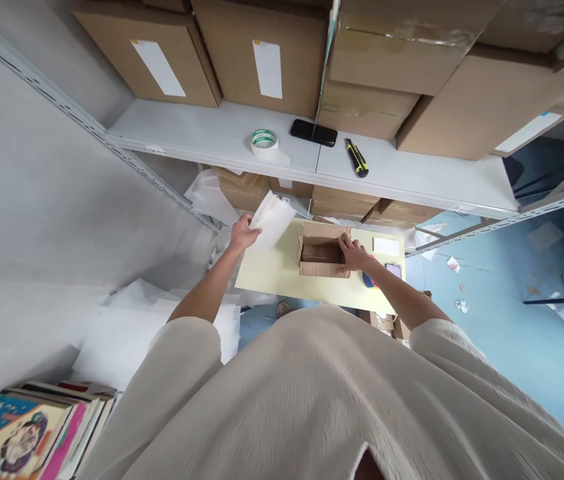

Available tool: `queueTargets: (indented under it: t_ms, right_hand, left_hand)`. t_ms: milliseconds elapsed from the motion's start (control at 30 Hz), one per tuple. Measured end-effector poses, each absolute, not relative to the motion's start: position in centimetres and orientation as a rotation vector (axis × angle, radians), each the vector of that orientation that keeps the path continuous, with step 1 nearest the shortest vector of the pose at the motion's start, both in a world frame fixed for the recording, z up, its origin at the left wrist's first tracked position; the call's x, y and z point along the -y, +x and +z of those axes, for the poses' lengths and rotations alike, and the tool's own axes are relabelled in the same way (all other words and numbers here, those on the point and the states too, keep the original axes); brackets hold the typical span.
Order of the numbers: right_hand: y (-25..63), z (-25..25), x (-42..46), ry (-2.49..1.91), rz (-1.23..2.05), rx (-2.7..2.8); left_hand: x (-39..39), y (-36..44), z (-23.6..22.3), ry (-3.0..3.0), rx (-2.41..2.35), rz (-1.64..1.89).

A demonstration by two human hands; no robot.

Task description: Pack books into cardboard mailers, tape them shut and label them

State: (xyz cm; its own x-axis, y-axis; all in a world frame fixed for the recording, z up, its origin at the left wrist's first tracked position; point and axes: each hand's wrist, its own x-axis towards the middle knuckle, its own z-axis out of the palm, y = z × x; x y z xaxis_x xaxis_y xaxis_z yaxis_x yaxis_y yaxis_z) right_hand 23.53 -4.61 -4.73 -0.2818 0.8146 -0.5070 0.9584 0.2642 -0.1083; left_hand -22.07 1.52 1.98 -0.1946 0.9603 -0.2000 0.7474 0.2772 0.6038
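Note:
My left hand [245, 233] grips the edge of a white, flat packet [273, 220], perhaps something wrapped in thin foam or paper; its contents cannot be made out. On the pale yellow tabletop [267, 267] stands a small brown cardboard box [323, 269], its top open and its inside showing. My right hand [353, 255] is at the box's right end, fingers over the rim and the thumb along the front side. The packet is held up to the left of the box, apart from it.
A metal shelf [202, 130] above the table bears large cartons [267, 60], a tape roll [265, 143], a black phone [313, 132] and a yellow-black utility knife [357, 158]. White foam sheets [127, 327] and stacked books [32, 427] lie left. A white card [386, 246] lies right of the box.

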Motion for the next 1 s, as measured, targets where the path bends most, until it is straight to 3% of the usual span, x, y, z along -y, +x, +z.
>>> queueTargets:
  t_ms: [133,267,500,1000]
  right_hand:
    - [23.9,-5.2,4.6,1.627,-0.633,-2.261]
    - [24.3,-5.2,5.1,1.665,-0.692,-2.313]
    - [25.3,-5.4,7.2,1.842,-0.886,-2.292]
    - [25.1,-5.2,9.4,2.089,-0.995,-2.132]
  left_hand:
    - [-2.1,-20.7,7.5,1.651,-1.898,0.699]
    - [-1.8,-15.5,9.4,1.725,-1.718,0.746]
    - [1.4,-5.7,5.4,1.997,-1.546,0.55]
    - [0.6,-1.6,0.0,2.109,-1.508,-0.087]
